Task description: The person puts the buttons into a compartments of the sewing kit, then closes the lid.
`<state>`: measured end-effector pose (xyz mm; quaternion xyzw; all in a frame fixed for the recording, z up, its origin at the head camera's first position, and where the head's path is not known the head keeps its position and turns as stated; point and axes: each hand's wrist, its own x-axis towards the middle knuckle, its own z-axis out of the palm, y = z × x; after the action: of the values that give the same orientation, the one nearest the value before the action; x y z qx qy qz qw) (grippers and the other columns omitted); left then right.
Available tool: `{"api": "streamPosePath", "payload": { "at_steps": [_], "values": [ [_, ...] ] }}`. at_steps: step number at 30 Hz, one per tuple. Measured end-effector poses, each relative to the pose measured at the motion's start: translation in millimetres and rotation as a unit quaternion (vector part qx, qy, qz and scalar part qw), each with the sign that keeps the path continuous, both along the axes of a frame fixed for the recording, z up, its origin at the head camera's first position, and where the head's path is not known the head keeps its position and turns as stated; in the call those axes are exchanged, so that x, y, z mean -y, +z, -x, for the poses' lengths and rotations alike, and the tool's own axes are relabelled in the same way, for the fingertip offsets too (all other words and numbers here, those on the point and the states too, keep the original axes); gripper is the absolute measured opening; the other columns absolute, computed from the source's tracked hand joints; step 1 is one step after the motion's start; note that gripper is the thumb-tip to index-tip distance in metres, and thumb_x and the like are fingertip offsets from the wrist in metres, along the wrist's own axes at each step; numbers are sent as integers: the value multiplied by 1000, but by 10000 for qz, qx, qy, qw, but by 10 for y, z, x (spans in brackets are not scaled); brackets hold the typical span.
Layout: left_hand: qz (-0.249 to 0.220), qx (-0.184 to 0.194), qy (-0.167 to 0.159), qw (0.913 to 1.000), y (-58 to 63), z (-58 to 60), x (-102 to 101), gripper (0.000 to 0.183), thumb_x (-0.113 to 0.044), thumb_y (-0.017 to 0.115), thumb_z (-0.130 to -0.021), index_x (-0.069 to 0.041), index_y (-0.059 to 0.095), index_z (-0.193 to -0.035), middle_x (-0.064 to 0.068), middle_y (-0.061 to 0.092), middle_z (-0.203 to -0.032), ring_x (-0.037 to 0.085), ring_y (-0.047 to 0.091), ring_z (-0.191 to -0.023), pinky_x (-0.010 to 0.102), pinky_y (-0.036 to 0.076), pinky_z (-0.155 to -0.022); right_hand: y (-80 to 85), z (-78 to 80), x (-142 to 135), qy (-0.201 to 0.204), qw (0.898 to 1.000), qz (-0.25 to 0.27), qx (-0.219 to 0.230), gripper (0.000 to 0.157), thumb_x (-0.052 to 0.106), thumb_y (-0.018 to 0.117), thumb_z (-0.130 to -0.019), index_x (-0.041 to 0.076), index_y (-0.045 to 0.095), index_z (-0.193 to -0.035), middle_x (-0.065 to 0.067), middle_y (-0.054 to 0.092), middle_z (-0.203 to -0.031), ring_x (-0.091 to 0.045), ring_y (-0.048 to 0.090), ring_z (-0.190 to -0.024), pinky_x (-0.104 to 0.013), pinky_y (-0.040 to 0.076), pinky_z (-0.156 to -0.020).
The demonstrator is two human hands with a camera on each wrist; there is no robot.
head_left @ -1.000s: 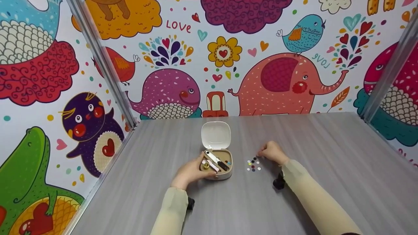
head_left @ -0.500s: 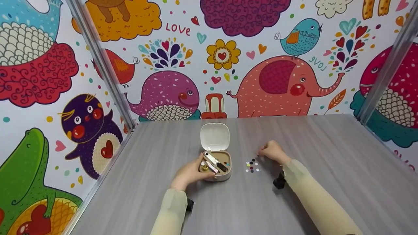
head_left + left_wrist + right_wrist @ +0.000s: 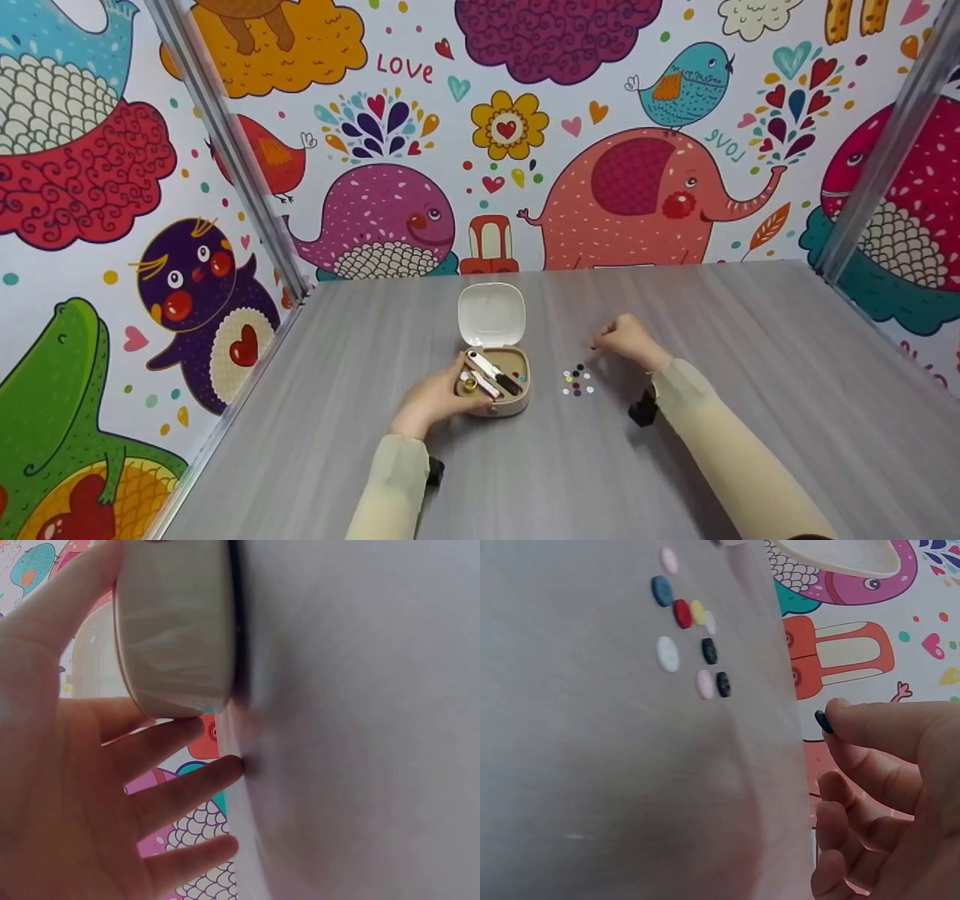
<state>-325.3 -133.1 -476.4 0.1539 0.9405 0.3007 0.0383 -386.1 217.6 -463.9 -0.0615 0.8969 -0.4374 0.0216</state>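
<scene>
My left hand (image 3: 431, 397) grips a small beige box (image 3: 511, 408) from its left side, thumb at the front and fingers towards the back. Its white lid (image 3: 491, 315) stands raised. Inside lie a slim white-and-black tool (image 3: 491, 369), a pink-and-white stick-like piece (image 3: 486, 385) and a small gold round item (image 3: 470, 385). To the right of the box, my right hand (image 3: 632, 343) pinches a small dark button (image 3: 823, 721) between thumb and forefinger, above the table. Its other fingers are loosely curled.
Several loose buttons, among them a white button (image 3: 668, 654), a red button (image 3: 682, 614) and a blue button (image 3: 662, 591), lie on the grey table (image 3: 555, 480) between the box and my right hand. Printed wall panels (image 3: 420, 127) stand behind and at the sides.
My right hand has drawn slightly up and away from the loose buttons, with the dark button at its fingertips. My left hand keeps its grip on the box.
</scene>
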Motion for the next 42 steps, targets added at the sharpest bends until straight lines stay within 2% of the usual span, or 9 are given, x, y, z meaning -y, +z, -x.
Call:
{"api": "streamPosePath", "payload": {
  "at_steps": [3, 10, 17, 26, 32, 34, 39, 42],
  "values": [
    [20, 0, 6, 10000, -8, -10, 3, 107, -59, 74, -74, -4, 27, -152, 22, 43, -145, 40, 48, -126, 52, 40, -101, 25, 11, -8, -22, 10000, 23, -10, 25, 9, 69, -82, 1, 60, -60, 8, 40, -48, -7, 29, -45, -24, 22, -42],
    [-18, 24, 39, 10000, -9, -42, 12, 106, -60, 74, -75, -4, 28, -152, 22, 41, -146, 41, 47, -127, 53, 40, -101, 94, 37, -1, 17, 9992, 184, -346, 30, 2, 66, -76, 12, 52, -51, 10, 39, -47, -5, 28, -45, -22, 21, -43],
    [-85, 40, 47, 9999, 0, -38, 25, 106, -60, 74, -75, -4, 27, -152, 21, 41, -146, 42, 47, -126, 54, 40, -101, 167, 92, 14, 97, 9992, -33, -377, 27, 5, 70, -78, 12, 59, -54, 10, 43, -49, -5, 29, -45, -22, 21, -43],
    [-228, 88, 85, 9997, 11, -27, 29, 108, -59, 75, -73, -5, 27, -153, 20, 41, -147, 41, 47, -126, 53, 39, -102, 247, 120, 35, 186, 9988, -182, -426, 21, 7, 71, -80, 6, 67, -60, 5, 49, -52, -7, 32, -48, -24, 24, -45],
    [-153, 31, 39, 9999, 13, -17, 22, 106, -58, 75, -75, -3, 27, -152, 22, 42, -146, 41, 47, -126, 53, 39, -102, 214, 127, 63, 258, 9986, -165, -424, 15, 7, 71, -79, -4, 71, -69, 7, 55, -55, -6, 33, -48, -23, 25, -46],
    [-134, 16, -2, 9999, 13, -13, 20, 106, -58, 75, -75, -2, 27, -152, 22, 41, -146, 40, 47, -127, 52, 39, -102, 198, 124, 76, 269, 9985, -168, -452, 16, 7, 70, -78, -4, 70, -67, 8, 52, -53, -5, 31, -47, -23, 24, -45],
    [-95, -20, -84, 9999, 9, -8, 14, 106, -58, 74, -76, -1, 27, -151, 22, 41, -147, 40, 46, -128, 52, 39, -102, 167, 110, 126, 222, 9988, -150, -405, 30, 8, 70, -77, 9, 55, -52, 10, 37, -47, -5, 25, -45, -22, 20, -44],
    [-83, -22, -70, 9999, 12, -11, 10, 106, -58, 74, -76, -1, 27, -152, 22, 40, -147, 40, 45, -129, 52, 38, -103, 149, 97, 160, 242, 9992, -63, -306, 30, 8, 71, -78, 6, 55, -53, 9, 38, -47, -6, 26, -45, -23, 20, -44]
  ]
}}
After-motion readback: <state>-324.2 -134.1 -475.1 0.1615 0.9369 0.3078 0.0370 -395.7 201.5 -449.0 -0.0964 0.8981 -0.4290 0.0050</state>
